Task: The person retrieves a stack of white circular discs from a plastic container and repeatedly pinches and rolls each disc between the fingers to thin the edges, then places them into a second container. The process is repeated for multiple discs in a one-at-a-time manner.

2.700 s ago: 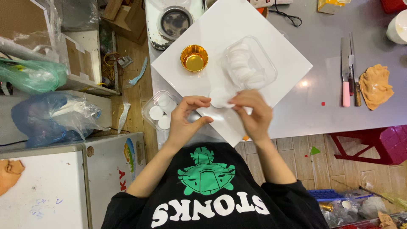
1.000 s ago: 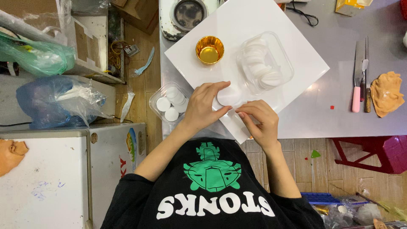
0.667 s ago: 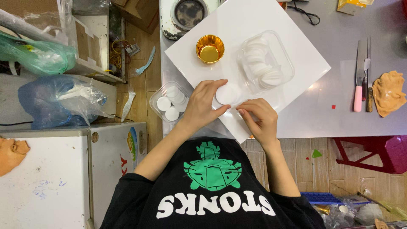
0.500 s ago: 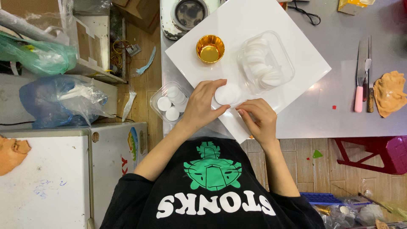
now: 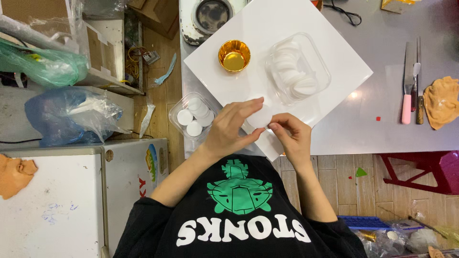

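Note:
Both my hands meet over the near corner of a white board [image 5: 267, 21]. My left hand [image 5: 232, 129] holds a round white disc [image 5: 260, 117] between thumb and fingers. My right hand [image 5: 292, 136] pinches the disc's right edge with its fingertips. Just beyond them on the board stands a clear plastic tub [image 5: 319, 61] with several white discs stacked in it. A shiny gold cup [image 5: 234, 55] sits to the tub's left. A smaller clear tub [image 5: 178, 102] holding three white discs rests at the table's left edge, next to my left wrist.
The board lies on a grey metal table [image 5: 382, 119]. Two knives [image 5: 410, 86] and an orange cloth [image 5: 442, 101] are at the right. A round appliance [image 5: 210, 14] stands at the far edge. Plastic bags [image 5: 67, 114] and a white cabinet [image 5: 52, 205] crowd the left; a red stool [image 5: 420, 167] is at lower right.
Since the earliest frame both hands have moved from the table's edge onto the board's corner with the disc. Over the last second the right fingertips have closed onto the disc's edge.

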Demonstrator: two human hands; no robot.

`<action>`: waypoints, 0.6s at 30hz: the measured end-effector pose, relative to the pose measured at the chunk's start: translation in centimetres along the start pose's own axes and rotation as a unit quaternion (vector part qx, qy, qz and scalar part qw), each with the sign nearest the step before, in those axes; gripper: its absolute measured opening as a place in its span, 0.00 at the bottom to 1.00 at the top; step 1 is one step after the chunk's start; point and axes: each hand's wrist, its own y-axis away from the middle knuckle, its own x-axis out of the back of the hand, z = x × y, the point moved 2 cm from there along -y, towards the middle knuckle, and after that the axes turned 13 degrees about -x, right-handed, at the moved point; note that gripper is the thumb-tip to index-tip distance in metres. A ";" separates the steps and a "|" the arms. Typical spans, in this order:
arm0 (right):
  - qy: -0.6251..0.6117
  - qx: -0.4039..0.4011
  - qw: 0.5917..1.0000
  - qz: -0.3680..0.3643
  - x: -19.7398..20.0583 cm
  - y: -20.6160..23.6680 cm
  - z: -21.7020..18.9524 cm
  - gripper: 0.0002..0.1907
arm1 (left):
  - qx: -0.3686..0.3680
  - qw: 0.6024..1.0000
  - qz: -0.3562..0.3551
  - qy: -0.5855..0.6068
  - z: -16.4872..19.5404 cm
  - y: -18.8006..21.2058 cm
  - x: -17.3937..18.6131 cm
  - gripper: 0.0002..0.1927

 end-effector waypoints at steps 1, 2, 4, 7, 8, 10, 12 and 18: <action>-0.039 -0.037 0.999 -0.010 -0.1 -0.1 0.4 0.05 | -0.015 1.000 0.002 -0.005 0.3 0.0 0.0 0.30; -0.072 -0.040 0.996 -0.020 -0.3 -0.2 0.7 0.05 | -0.013 1.000 0.004 0.004 0.3 -0.1 0.0 0.30; -0.138 -0.049 0.988 -0.038 -0.6 -0.4 1.2 0.05 | -0.009 1.000 0.008 0.022 0.3 -0.1 0.1 0.29; -0.186 -0.035 0.980 -0.060 -1.0 -0.7 1.4 0.09 | -0.009 1.000 -0.006 0.021 0.3 -0.3 0.2 0.29; -0.189 -0.036 0.980 -0.050 -1.0 -0.6 1.5 0.10 | 0.000 0.999 0.004 0.041 0.3 -0.3 0.3 0.30; -0.194 -0.037 0.980 -0.031 -1.1 -0.3 1.6 0.13 | 0.017 0.996 0.023 0.081 0.4 -0.2 0.5 0.32; -0.187 -0.009 0.982 -0.023 -1.1 -0.2 1.6 0.14 | 0.060 0.992 0.042 0.103 0.1 0.1 0.9 0.30; -0.220 0.014 0.973 -0.070 -1.7 0.4 2.4 0.14 | 0.057 0.995 0.043 0.062 -0.4 0.9 1.0 0.13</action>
